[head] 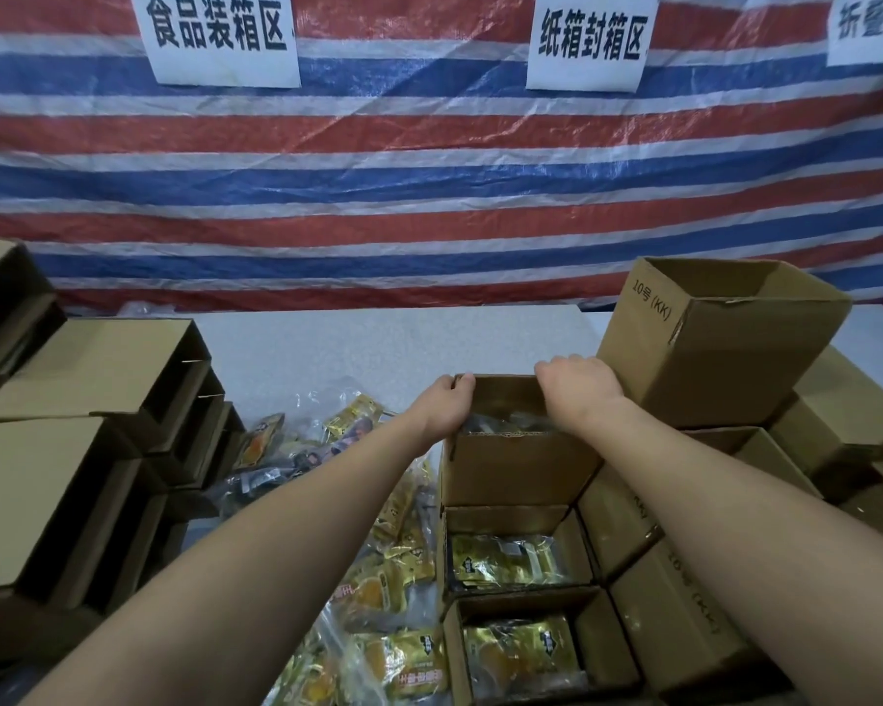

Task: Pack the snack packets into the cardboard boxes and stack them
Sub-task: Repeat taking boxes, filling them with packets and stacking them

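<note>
Two filled boxes are sitting nearest me, the near box (pixel 541 654) and the second box (pixel 518 550), each showing gold packets (pixel 511 557) inside. Loose packets (pixel 393 603) are lying just left of them on the table (pixel 378 343), still waiting to be packed.

Beyond those, I'm gripping the top box (pixel 513 466): my left hand (pixel 444 405) is curling over its far left corner, my right hand (pixel 579 384) is closing over the far right rim, fingers hooked on the cardboard.

I'm judging this as the stacking step, so I'm wanting both grips level, the box kept flat and its edges squared over whatever sits beneath before I let go, with no flap folding under.

Further right, an open box (pixel 720 338) is leaning on the stack, touching my right hand or very near it. Empty boxes (pixel 88 400) are lying on their sides at left.

Hard to make out: what's inside the top box, dark and glinting, my fingertips past the rim, and the box's base.
</note>
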Motion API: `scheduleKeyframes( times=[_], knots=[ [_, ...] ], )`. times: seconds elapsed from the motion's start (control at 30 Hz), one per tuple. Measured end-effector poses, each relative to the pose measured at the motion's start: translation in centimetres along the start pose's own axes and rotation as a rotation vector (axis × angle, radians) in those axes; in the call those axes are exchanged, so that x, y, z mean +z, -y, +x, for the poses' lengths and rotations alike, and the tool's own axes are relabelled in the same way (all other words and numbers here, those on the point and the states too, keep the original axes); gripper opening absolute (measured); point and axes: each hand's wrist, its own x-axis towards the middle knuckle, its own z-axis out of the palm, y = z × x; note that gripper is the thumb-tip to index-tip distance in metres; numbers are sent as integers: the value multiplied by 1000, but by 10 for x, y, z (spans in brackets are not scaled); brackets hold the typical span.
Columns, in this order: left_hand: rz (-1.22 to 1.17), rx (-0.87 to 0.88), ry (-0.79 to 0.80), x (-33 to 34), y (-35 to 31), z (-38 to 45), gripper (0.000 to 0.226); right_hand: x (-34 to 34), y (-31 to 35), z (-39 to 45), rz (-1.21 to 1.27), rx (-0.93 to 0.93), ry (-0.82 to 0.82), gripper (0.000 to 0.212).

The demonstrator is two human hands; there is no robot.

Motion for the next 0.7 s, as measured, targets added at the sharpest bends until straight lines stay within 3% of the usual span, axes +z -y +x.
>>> scheduleKeyframes(
  times=[0.3,0.4,0.47,0.53,0.6,0.7],
  knots=[
    [-5,19,-83,-33,13,-58,65,-32,12,-16,185,-9,10,34],
    [-8,54,-182,-62,33,-100,44,-50,41,-35,423,-37,-181,40],
    [-48,77,-259,-77,57,-134,32,-55,72,-60,663,-63,-333,35],
    [-84,54,-333,-81,91,-173,25,-45,109,-97,871,-82,-385,26],
    [-86,-7,-368,-77,131,-213,21,-25,152,-140,1022,-78,-310,13],
    [-22,-134,-363,-62,191,-269,17,20,215,-201,1125,-76,-47,12]
  ],
)
